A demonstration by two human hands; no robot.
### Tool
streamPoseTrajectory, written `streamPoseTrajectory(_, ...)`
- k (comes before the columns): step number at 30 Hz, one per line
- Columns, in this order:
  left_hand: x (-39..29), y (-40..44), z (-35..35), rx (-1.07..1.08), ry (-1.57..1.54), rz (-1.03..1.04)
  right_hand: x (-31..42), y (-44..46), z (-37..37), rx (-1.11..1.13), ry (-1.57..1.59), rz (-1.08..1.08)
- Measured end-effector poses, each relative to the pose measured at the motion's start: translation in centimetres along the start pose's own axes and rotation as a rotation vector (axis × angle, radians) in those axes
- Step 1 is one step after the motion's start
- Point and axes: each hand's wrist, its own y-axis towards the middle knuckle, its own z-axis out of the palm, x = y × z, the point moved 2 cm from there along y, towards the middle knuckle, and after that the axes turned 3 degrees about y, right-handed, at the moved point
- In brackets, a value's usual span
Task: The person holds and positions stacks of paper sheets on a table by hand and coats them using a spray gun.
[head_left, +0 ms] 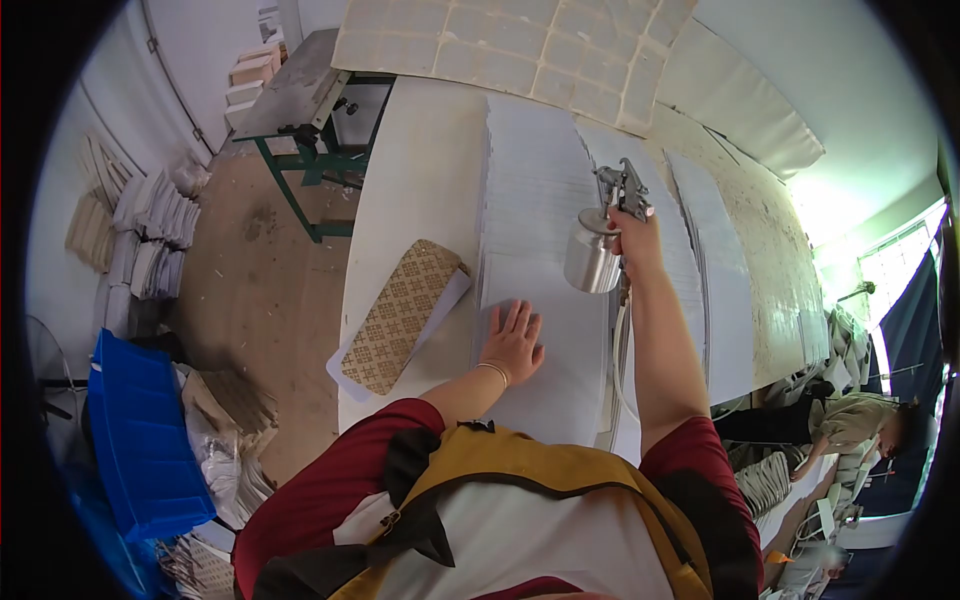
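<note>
My right hand [640, 238] is wrapped round the handle of a spray gun [596, 250], which has a silver metal cup under its head. A pale hose runs down from the gun along my forearm. Flat on a stack of light grey sheets [545, 190] lies my left hand [514, 345], its fingers spread. To the left of that hand, a brown patterned strip [405, 315] with rounded ends rests on a white sheet on the table [410, 180].
More grey sheets [715, 260] lie on the table's right side. A green-legged workbench [290, 95] stands beyond at the left. A blue bin [145, 440] and stacked bundles [150, 230] are on the left floor. Another person [850, 425] works at the lower right.
</note>
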Motion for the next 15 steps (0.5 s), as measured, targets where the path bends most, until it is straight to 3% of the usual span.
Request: streamPoseTrajectory(15, 0.2, 0.1, 0.2, 0.049, -0.020, 0.017, 1.4, 6.0, -0.5, -0.038, -0.106, 0.000)
